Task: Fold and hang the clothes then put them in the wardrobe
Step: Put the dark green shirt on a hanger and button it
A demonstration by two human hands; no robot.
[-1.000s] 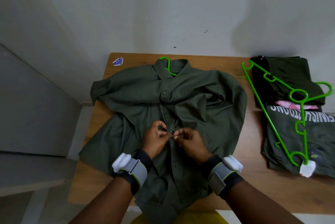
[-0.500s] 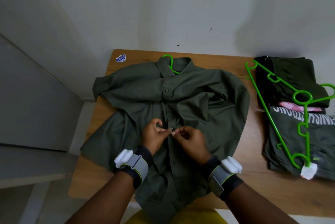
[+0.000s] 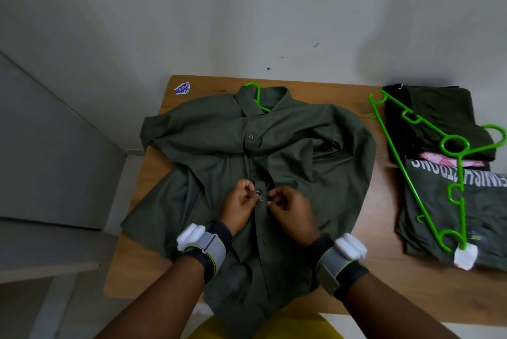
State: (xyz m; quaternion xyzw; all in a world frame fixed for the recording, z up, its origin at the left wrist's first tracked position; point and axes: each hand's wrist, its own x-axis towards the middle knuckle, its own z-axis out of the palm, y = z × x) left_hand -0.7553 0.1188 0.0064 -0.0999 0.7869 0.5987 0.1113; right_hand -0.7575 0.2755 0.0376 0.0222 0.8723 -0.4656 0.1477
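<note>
Shirt (image 3: pixel 301 163) | left hand (image 3: pixel 237 203) pinches placket (image 3: pixel 258 231) | right hand (image 3: pixel 290 209) pinches placket, fingers curled inward

Single head-worn wide-angle view, looking steeply down from the near edge of the wooden table (image 3: pixel 378 278), close in; the wall (image 3: pixel 247 9) fills the upper half.

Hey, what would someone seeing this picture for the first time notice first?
Probably the dark green shirt spread across the middle of the wooden table, with the left hand and right hand pinching its button strip at the centre. Next, the bright green hanger lying on the folded clothes at the right edge.
</note>
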